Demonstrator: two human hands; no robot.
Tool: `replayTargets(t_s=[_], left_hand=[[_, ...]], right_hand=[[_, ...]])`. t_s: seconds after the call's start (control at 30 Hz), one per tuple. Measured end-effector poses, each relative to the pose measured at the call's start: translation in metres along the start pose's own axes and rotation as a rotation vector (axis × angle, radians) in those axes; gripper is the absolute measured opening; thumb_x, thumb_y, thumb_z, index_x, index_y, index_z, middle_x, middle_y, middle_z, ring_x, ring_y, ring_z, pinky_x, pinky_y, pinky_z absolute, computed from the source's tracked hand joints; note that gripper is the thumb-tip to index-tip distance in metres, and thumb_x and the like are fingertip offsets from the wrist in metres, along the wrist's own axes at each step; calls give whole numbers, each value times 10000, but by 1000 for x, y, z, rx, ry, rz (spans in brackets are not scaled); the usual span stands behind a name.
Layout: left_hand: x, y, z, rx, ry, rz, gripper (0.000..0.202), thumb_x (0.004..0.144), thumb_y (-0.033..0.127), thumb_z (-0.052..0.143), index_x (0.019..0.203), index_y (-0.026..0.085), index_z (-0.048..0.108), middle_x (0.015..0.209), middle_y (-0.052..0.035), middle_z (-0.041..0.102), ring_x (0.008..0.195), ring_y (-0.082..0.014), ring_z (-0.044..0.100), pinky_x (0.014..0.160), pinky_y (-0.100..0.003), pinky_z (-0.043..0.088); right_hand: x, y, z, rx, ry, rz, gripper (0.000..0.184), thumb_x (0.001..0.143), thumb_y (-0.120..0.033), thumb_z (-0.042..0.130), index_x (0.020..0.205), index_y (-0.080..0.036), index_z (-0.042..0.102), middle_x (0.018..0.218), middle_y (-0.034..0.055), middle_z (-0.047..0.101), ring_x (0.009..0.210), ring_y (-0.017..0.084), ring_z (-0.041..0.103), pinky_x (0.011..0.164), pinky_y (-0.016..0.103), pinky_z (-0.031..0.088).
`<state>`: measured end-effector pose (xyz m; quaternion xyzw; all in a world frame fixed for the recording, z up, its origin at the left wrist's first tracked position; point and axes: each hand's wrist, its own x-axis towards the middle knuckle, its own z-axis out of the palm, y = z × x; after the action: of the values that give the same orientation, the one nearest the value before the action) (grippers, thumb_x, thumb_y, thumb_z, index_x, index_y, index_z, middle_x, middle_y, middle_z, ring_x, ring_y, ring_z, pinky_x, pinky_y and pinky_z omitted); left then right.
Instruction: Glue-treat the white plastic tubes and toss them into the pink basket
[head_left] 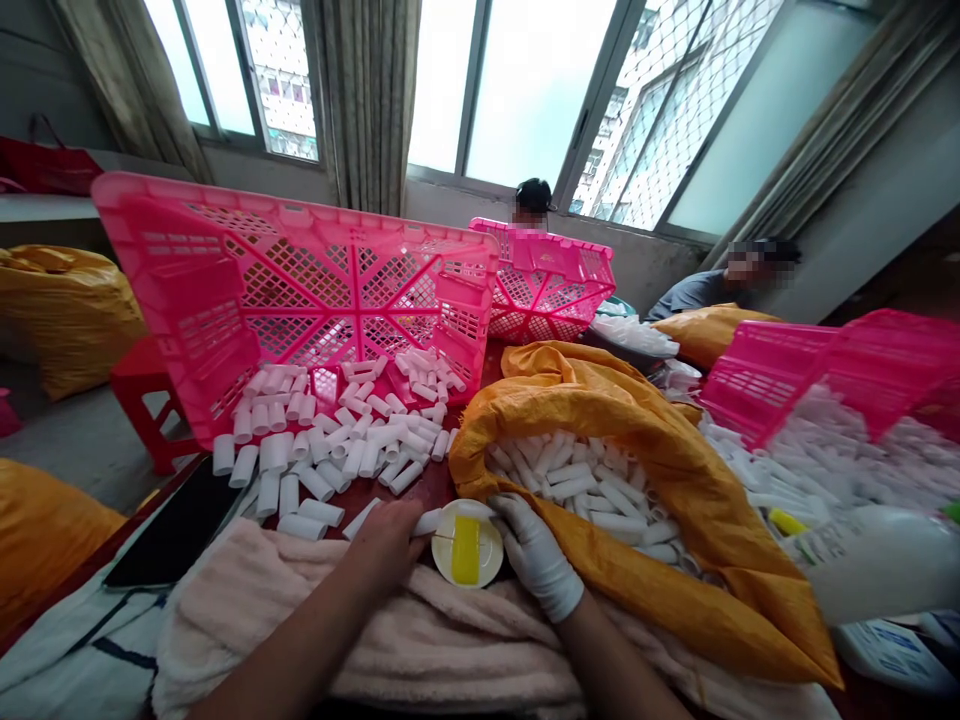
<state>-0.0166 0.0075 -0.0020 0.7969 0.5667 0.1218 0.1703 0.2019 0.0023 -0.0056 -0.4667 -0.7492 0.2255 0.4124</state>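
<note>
The bare left hand point(384, 545) is pinching a white tube point(428, 522) at the left rim of a round dish point(491, 552) with a yellow strip point(466, 552), while the gloved right hand point(535, 552) is lying at the right rim, its grip impossible to tell

From here I see pale daylight glaring, nearly burnt out, through the windows point(532, 90) behind the large pink crate point(358, 320); the floor point(67, 440) left of it lies dim. Far right of the crate, a bottle point(877, 565) looks stretched and soft.
</note>
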Motion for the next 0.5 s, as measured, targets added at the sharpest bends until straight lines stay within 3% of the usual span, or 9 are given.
replayTargets(t_s=[0.13, 0.23, 0.33, 0.4, 0.5], left_hand=[[-1, 1, -1, -3, -8, 16, 104, 755, 263, 470, 739, 179, 529, 768, -24, 587, 769, -162, 522, 694, -268, 338], [-3, 0, 1, 8, 60, 28, 84, 739, 225, 468, 760, 176, 532, 829, -38, 582, 827, -178, 510, 740, -288, 343], [-5, 3, 1, 36, 166, 49, 130, 703, 169, 476, 818, 180, 535, 939, -50, 563, 919, -195, 478, 810, -319, 326], [-6, 6, 1, 34, 166, 59, 133, 698, 146, 462, 806, 183, 532, 897, -40, 568, 881, -186, 482, 796, -319, 329], [-8, 9, 1, -7, 122, 69, 109, 712, 146, 438, 769, 183, 524, 807, -27, 572, 792, -168, 492, 729, -294, 344]], right_hand=[[0, 1, 2, 95, 63, -20, 136, 759, -167, 498, 812, -216, 613, 900, 50, 580, 883, 189, 540, 839, 349, 433], [-2, 5, 0, 189, 164, -5, 116, 754, -205, 532, 846, -217, 603, 963, 52, 566, 956, 193, 521, 885, 357, 403], [-5, 5, -1, 426, 210, 221, 194, 775, -295, 537, 948, -210, 562, 975, 52, 578, 879, 185, 559, 814, 355, 450], [-7, -2, -1, 581, 150, 391, 261, 779, -361, 535, 983, -199, 540, 907, 43, 596, 705, 154, 579, 675, 319, 490], [-8, -17, 0, 650, 32, 469, 290, 770, -383, 545, 971, -175, 534, 796, 24, 587, 558, 114, 537, 559, 273, 476]])
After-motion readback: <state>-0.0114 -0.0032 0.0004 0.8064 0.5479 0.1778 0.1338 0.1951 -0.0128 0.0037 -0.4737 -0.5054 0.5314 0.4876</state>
